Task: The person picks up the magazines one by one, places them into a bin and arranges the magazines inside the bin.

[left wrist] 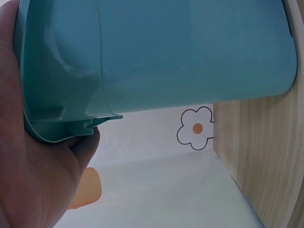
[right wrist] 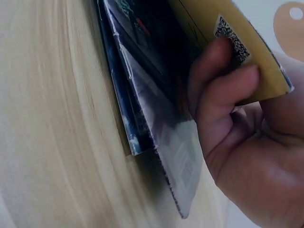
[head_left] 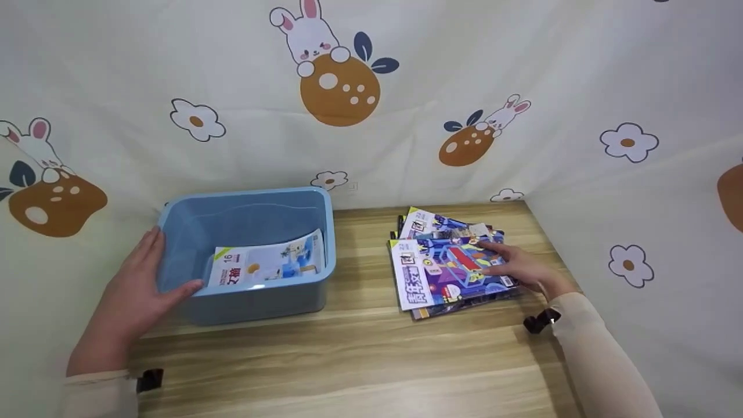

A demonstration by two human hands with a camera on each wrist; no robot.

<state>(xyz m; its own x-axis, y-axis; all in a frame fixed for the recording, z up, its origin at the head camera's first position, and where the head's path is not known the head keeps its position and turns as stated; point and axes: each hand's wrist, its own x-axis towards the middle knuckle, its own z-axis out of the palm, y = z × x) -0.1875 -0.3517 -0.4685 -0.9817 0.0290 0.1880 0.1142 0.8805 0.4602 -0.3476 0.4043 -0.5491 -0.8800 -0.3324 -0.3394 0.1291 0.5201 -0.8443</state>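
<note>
A blue plastic bin [head_left: 261, 299] stands on the left of the table. My left hand [head_left: 136, 284] grips its near left corner, and the left wrist view shows the fingers hooked about the rim [left wrist: 52, 135]. Inside the bin lies a magazine [head_left: 267, 264] with a pale cover. At the right is a small pile of magazines; my right hand [head_left: 516, 267] holds the top magazine [head_left: 447, 270] by its right edge. In the right wrist view, curled fingers [right wrist: 228, 90] lie against its yellow underside [right wrist: 204, 21], lifted off the lower magazines [right wrist: 156, 109].
The wooden table [head_left: 360, 354] runs up to a printed curtain [head_left: 406, 157] at the back and sides. Another magazine [head_left: 424, 220] in the pile sticks out at the back. Black wrist straps [head_left: 543, 320] sit on both sleeves.
</note>
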